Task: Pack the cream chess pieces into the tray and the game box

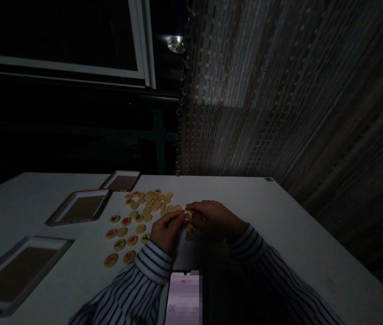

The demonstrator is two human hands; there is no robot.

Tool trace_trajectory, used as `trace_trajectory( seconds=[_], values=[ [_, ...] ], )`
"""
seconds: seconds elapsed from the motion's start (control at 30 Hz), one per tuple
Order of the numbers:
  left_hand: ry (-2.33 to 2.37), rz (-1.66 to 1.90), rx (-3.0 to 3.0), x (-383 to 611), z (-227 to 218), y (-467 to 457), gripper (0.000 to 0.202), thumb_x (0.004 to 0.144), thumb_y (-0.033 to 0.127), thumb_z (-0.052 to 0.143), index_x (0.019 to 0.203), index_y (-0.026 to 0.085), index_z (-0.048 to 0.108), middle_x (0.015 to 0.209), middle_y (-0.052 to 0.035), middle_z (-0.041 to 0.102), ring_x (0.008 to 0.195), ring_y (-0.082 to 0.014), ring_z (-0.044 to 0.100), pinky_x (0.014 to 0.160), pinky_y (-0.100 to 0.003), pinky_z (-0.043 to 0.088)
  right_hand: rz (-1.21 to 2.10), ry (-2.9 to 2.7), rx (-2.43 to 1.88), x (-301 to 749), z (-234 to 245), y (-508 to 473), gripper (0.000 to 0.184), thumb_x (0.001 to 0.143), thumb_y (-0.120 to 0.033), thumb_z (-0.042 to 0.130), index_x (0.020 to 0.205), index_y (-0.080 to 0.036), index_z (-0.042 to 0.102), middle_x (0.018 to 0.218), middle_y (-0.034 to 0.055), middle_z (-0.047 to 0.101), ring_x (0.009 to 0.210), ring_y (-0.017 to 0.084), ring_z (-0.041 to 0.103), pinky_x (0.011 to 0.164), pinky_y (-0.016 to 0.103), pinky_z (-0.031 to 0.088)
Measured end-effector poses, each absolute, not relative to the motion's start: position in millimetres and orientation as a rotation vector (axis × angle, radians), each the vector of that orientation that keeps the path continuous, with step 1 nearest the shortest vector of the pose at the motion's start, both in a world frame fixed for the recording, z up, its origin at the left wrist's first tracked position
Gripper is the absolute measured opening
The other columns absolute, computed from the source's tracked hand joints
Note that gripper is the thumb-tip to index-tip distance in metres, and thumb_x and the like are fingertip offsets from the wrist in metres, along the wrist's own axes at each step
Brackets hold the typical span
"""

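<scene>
Left hand (167, 228) has its fingertips drawn together on the edge of a single xiangqi piece (187, 215); right hand (214, 216) curls close against the piece's other side, but its fingers partly hide one another, so I cannot tell how firmly it grips. Both wrists wear blue-striped cuffs (154, 262).

Largest in view is a bead curtain (238, 90) hanging beyond the white table (279, 212), with a pale window frame (140, 45) at upper left. Three shallow trays (18, 271) stand along the table's left side, the nearest looking biggest. Between the forearms lies a lit phone (181, 293), partly blurred out. Smaller is a see-through box (191, 232) beneath the right hand, with what look like more discs inside.

Smallest are the loose xiangqi pieces (132, 239): a dense cluster beyond the left hand, and a sparser group nearer, several face up with red or black characters.

Judging by how things lie, the handling is only partway: most discs are out on the tabletop, some seem to be boxed, and one is between the hands.
</scene>
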State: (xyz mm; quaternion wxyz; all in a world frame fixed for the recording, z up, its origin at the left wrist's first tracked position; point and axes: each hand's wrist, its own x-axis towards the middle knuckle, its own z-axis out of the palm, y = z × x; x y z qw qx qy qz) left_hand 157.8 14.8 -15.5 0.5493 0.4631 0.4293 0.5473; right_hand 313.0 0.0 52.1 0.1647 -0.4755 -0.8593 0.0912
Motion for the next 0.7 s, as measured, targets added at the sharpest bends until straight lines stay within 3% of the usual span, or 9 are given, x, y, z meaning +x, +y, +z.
trace_trajectory(
  seconds=[0.43,0.7],
  values=[
    [1.02,1.291,1.11,157,-15,15,0.023,0.058,0.033,0.068,0.075,0.017,0.069,0.076,-0.0051,0.07,0.072,-0.0165,0.064,0.069,-0.026,0.052,0.219,-2.456,-1.299,312,55,0,0.028,0.082,-0.032,0.048,0.104,-0.018,0.057,0.097,0.0064,0.062,0.09,0.016,0.054,0.078,0.028,0.039],
    [1.014,1.287,0.956,160,-18,14,0.033,0.055,0.036,0.07,0.076,0.012,0.067,0.068,-0.006,0.069,0.065,-0.0161,0.064,0.067,-0.029,0.052,0.106,-2.389,-1.43,326,60,2,0.031,0.081,-0.032,0.048,0.106,-0.018,0.056,0.1,0.0068,0.062,0.093,0.018,0.054,0.081,0.029,0.038]
  ],
)
